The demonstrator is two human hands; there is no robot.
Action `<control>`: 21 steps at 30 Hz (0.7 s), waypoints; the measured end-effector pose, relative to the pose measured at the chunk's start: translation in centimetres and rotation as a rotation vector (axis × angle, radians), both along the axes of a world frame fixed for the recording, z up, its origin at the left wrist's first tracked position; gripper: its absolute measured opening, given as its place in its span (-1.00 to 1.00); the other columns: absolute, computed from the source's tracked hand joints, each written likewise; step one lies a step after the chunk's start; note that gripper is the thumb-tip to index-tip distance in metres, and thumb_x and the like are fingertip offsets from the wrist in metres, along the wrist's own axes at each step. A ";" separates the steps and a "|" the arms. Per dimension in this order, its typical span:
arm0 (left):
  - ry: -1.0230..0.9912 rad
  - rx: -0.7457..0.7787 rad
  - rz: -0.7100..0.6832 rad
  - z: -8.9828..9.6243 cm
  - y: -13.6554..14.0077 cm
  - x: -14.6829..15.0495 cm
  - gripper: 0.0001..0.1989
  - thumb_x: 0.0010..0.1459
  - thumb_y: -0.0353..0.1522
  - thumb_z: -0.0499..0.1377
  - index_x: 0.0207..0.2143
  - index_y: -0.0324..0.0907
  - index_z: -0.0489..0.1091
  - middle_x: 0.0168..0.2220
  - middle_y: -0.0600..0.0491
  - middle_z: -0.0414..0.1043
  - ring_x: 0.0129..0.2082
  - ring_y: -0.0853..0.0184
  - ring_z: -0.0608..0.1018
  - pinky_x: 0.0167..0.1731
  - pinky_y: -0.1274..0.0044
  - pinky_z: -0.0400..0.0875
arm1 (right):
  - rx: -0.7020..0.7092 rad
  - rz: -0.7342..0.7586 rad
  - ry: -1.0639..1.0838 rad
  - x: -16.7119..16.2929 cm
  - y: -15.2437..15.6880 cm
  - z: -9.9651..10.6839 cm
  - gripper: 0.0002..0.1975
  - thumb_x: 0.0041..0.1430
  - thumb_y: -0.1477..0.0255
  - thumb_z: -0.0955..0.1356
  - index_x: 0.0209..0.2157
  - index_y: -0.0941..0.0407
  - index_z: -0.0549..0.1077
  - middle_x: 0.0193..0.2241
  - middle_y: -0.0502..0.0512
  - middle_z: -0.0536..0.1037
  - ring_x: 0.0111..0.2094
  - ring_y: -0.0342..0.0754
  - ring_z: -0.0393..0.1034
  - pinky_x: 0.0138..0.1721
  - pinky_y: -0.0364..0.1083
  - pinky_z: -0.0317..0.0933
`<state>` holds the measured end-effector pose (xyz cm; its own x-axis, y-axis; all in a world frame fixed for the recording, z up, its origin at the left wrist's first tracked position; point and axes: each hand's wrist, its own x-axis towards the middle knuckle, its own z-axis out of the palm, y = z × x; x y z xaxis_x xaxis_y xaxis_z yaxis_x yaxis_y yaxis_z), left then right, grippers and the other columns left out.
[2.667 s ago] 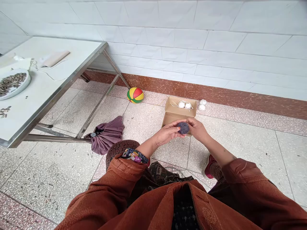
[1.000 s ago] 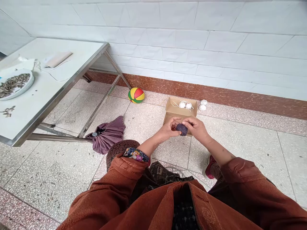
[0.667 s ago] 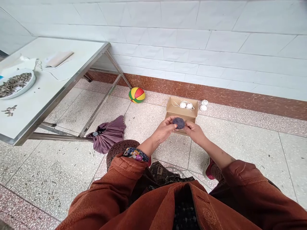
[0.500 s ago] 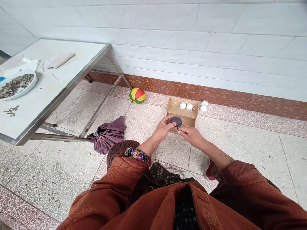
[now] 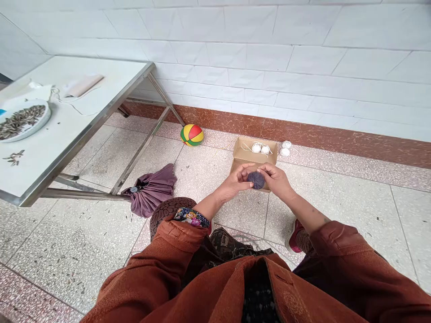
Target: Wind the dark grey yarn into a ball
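A small dark purple-grey ball of yarn (image 5: 256,180) is up in front of me, above the near part of an open cardboard box (image 5: 242,167). My left hand (image 5: 235,183) grips it from the left, thumb at the near side and fingers behind. At the ball's upper right edge, my right hand (image 5: 275,180) has its fingers closed on the yarn; whether they pinch a loose strand cannot be made out. Two white yarn balls (image 5: 261,148) with loose strands lie in the far part of the box. More white yarn balls (image 5: 285,148) sit on the floor to its right.
A metal-framed table (image 5: 111,72) stands at the left, bearing a white dish (image 5: 45,121) of seed-like pieces. On the floor are a colourful ball (image 5: 191,135) and a gathered purple cloth (image 5: 156,188). Behind the box runs a tiled wall (image 5: 249,58).
The dark ball of yarn has moved slightly right and toward me, and turned in my left hand. My right hand has gone from below the ball to its upper right.
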<state>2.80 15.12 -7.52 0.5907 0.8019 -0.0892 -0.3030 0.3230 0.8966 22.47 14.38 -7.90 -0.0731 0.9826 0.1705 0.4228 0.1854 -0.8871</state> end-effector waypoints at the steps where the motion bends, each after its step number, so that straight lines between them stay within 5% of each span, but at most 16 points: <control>1: -0.029 -0.033 0.019 0.2 0.0 0.0 -0.34 -0.05 -0.30 0.45 0.13 -0.07 0.38 -0.15 0.02 0.48 -0.17 0.32 0.50 -0.17 0.50 0.35 | -0.034 0.007 -0.003 -0.1 -0.1 -0.4 -0.76 0.31 0.25 0.32 -0.36 0.07 0.52 -0.43 0.03 0.55 -0.37 -0.03 0.40 -0.29 -0.07 0.27; 7: -0.072 -0.154 0.183 0.1 0.3 0.0 -0.53 -0.02 -0.29 0.41 -0.03 -0.20 0.48 -0.02 -0.07 0.51 -0.17 0.34 0.52 -0.21 0.51 0.39 | -0.043 0.144 -0.063 -0.6 -1.4 -1.4 -0.77 0.32 0.27 0.31 -0.33 0.07 0.54 -0.41 0.04 0.55 -0.32 0.00 0.43 -0.25 -0.07 0.27; 13: 0.138 -0.089 0.354 -0.7 0.9 -0.1 -0.58 -0.03 -0.36 0.38 -0.07 -0.22 0.49 -0.10 -0.03 0.54 -0.16 0.33 0.52 -0.15 0.49 0.40 | 0.060 0.316 -0.055 -1.1 -2.2 0.4 -0.80 0.36 0.31 0.33 -0.31 0.05 0.56 -0.36 0.05 0.58 -0.32 -0.04 0.46 -0.22 -0.07 0.29; 21: 0.280 0.019 0.161 -1.4 0.7 0.1 -0.51 -0.08 -0.41 0.39 -0.03 -0.20 0.45 -0.18 0.02 0.52 -0.25 0.36 0.50 -0.12 0.46 0.35 | 0.137 0.123 0.064 -0.1 -1.0 2.3 -0.82 0.28 0.29 0.38 -0.34 0.05 0.57 -0.40 0.05 0.57 -0.35 -0.03 0.44 -0.27 -0.05 0.28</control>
